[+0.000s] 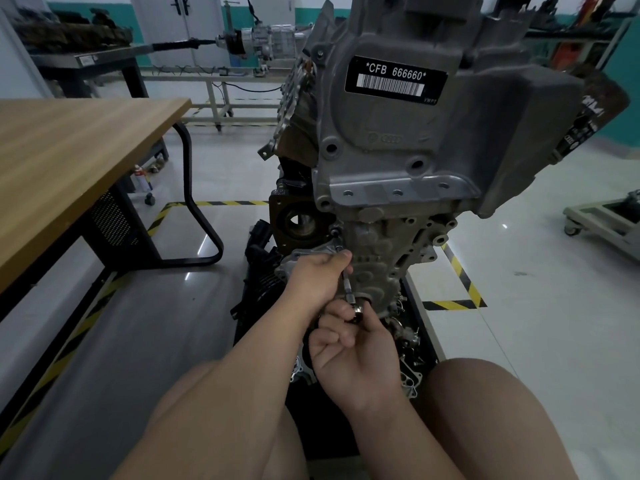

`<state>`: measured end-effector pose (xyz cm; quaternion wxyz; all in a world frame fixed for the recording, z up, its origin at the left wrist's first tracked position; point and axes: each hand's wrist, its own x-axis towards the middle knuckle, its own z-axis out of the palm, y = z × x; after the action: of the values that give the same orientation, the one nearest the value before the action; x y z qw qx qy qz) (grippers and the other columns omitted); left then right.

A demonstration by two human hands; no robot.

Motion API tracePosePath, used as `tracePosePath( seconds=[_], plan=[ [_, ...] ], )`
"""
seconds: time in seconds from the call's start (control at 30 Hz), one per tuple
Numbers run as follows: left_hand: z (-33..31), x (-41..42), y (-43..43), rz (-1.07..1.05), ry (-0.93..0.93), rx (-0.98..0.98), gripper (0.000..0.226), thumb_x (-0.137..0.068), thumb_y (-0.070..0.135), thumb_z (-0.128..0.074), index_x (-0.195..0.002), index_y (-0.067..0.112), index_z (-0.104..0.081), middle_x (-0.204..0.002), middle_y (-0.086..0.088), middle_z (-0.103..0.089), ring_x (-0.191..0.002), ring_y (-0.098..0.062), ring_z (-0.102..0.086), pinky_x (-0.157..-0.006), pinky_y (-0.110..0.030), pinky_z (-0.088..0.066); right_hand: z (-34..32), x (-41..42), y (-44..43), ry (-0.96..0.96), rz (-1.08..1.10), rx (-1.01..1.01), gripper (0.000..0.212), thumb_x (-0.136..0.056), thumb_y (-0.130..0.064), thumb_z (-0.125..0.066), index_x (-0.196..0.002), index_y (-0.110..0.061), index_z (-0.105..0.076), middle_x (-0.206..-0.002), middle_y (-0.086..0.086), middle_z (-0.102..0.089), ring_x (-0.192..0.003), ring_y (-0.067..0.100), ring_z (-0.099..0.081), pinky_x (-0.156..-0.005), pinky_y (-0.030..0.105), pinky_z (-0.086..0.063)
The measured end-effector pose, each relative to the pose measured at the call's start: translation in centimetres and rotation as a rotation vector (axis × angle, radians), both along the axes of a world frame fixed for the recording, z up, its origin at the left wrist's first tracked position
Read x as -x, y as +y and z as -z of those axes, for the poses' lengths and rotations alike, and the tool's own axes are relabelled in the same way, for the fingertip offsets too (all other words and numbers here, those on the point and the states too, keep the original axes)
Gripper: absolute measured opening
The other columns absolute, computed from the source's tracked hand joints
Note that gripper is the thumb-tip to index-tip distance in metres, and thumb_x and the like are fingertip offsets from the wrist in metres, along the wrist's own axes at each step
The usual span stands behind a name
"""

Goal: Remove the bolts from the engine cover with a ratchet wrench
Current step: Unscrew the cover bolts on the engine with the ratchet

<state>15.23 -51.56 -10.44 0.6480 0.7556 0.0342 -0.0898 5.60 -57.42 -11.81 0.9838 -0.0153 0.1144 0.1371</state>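
both hands are low down in front of the engine, close together. left hand (317, 278) is curled round the top part of the thin metal bar of the ratchet wrench (348, 289), right up by the engine cover (377, 258). the tip of the bar pokes out past the knuckles and sits against the left edge of the cover. what it sits on is too small to tell. one dark bolt (334, 232) sticks out of the cover just above that spot.

right hand (353, 344) is just below the left one. its thumb and first fingers pinch the round shiny head of the wrench, and the other fingers are bent in. the hand hides the wrench handle.

the engine cover is grey metal with lots of bumps and holes, on the lower front of the engine. above it is a bigger grey cover (398, 140) with a black label (394, 79) that says "*cfb 666660*" over a bar code. the engine stands up tall on a black base (417, 308). small shiny metal parts (408, 337) lie on the base next to the right hand.

two bare knees show at the bottom, one on each side of the base. a wooden table (69, 150) with black legs is on the left, and a spray can (142, 178) stands under it. yellow and black tape (464, 282) runs on the shiny floor. far back there is a gearbox (266, 39) on a white frame. a small cart with wheels (606, 223) is on the right.
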Motion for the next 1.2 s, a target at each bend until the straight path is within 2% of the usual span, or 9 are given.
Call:
tracePosePath(
  seconds=[0.1, 0.2, 0.43, 0.5, 0.6, 0.67, 0.93, 1.07, 1.2],
  plan=[
    [0.2, -0.3, 0.0, -0.016, -0.015, 0.009, 0.04, -0.09, 0.036, -0.063, -0.054, 0.02, -0.064, -0.042, 0.008, -0.054, -0.043, -0.007, -0.052, -0.054, -0.023, -0.042, 0.1, 0.0, 0.0, -0.001, -0.023, -0.026, 0.048, -0.095, -0.041, -0.039, -0.072, -0.005, -0.061, -0.058, -0.002, -0.048, -0.036, 0.01, -0.039, -0.04, 0.024, -0.043],
    [0.3, -0.2, 0.3, -0.028, -0.041, -0.018, 0.041, -0.091, 0.036, -0.063, -0.053, 0.02, -0.063, -0.039, 0.009, -0.052, -0.037, -0.003, -0.049, -0.046, -0.019, -0.037, 0.4, -0.2, 0.5, 0.049, -0.036, 0.176, 0.049, -0.097, -0.045, -0.04, -0.078, -0.008, -0.066, -0.056, -0.002, -0.046, -0.036, 0.01, -0.035, -0.04, 0.024, -0.041],
    [0.3, -0.1, -0.3, -0.059, 0.013, 0.001, 0.047, -0.09, 0.039, -0.062, -0.046, 0.023, -0.065, -0.04, 0.01, -0.05, -0.039, -0.007, -0.046, -0.051, -0.024, -0.037, 1.0, -0.5, 0.2, 0.128, 0.279, 1.309, 0.03, -0.1, -0.039, -0.041, -0.096, -0.014, -0.055, -0.058, -0.006, -0.055, -0.047, 0.008, -0.051, -0.051, 0.027, -0.044],
    [0.3, -0.1, -0.5, -0.056, 0.013, 0.006, 0.046, -0.09, 0.041, -0.062, -0.047, 0.022, -0.065, -0.04, 0.007, -0.048, -0.039, -0.009, -0.044, -0.049, -0.023, -0.036, 0.9, -0.6, -0.2, 0.118, 0.259, 1.23, 0.028, -0.101, -0.038, -0.041, -0.094, -0.016, -0.056, -0.056, -0.004, -0.052, -0.045, 0.01, -0.047, -0.048, 0.027, -0.043],
    [0.2, -0.2, -0.4, -0.043, 0.005, -0.011, 0.042, -0.091, 0.041, -0.06, -0.055, 0.02, -0.064, -0.038, 0.009, -0.046, -0.034, -0.007, -0.04, -0.045, -0.02, -0.033, 0.4, -0.6, -0.5, 0.089, 0.103, 0.753, 0.04, -0.103, -0.043, -0.035, -0.093, -0.013, -0.06, -0.054, 0.0, -0.044, -0.041, 0.013, -0.035, -0.045, 0.026, -0.04],
    [0.1, -0.1, -0.3, -0.036, 0.027, 0.019, 0.041, -0.093, 0.04, -0.059, -0.058, 0.018, -0.064, -0.039, 0.008, -0.047, -0.032, -0.005, -0.04, -0.041, -0.017, -0.031, 0.4, -0.4, -0.4, 0.057, 0.018, 0.691, 0.05, -0.102, -0.05, -0.031, -0.09, -0.012, -0.061, -0.054, 0.002, -0.044, -0.039, 0.014, -0.034, -0.045, 0.025, -0.04],
    [-0.8, 0.1, -0.2, -0.061, 0.189, 0.332, 0.034, -0.098, 0.03, -0.053, -0.068, 0.016, -0.061, -0.055, 0.002, -0.053, -0.037, -0.008, -0.042, -0.042, -0.019, -0.032, 0.0, 1.6, -3.5, -0.201, -0.059, 1.983, 0.059, -0.098, -0.049, -0.03, -0.062, -0.015, -0.06, -0.05, -0.002, -0.058, -0.048, 0.008, -0.054, -0.055, 0.03, -0.044],
    [-0.8, 0.1, -0.9, -0.077, 0.226, 0.413, 0.035, -0.099, 0.029, -0.051, -0.067, 0.018, -0.059, -0.061, 0.0, -0.046, -0.047, -0.01, -0.036, -0.051, -0.025, -0.025, 0.0, 1.5, -5.5, -0.378, 0.081, 2.255, 0.039, -0.096, -0.035, -0.047, -0.062, -0.015, -0.051, -0.047, -0.008, -0.047, -0.045, 0.008, -0.044, -0.047, 0.025, -0.032],
    [-0.9, 0.3, -1.3, -0.072, 0.256, 0.413, 0.034, -0.1, 0.031, -0.048, -0.07, 0.017, -0.056, -0.062, 0.002, -0.045, -0.033, -0.006, -0.03, -0.036, -0.018, -0.022, 0.4, 1.7, -6.3, -0.392, 0.216, 2.373, 0.033, -0.092, -0.035, -0.054, -0.063, -0.019, -0.054, -0.052, -0.005, -0.052, -0.056, 0.013, -0.051, -0.049, 0.032, -0.039]
  ],
)
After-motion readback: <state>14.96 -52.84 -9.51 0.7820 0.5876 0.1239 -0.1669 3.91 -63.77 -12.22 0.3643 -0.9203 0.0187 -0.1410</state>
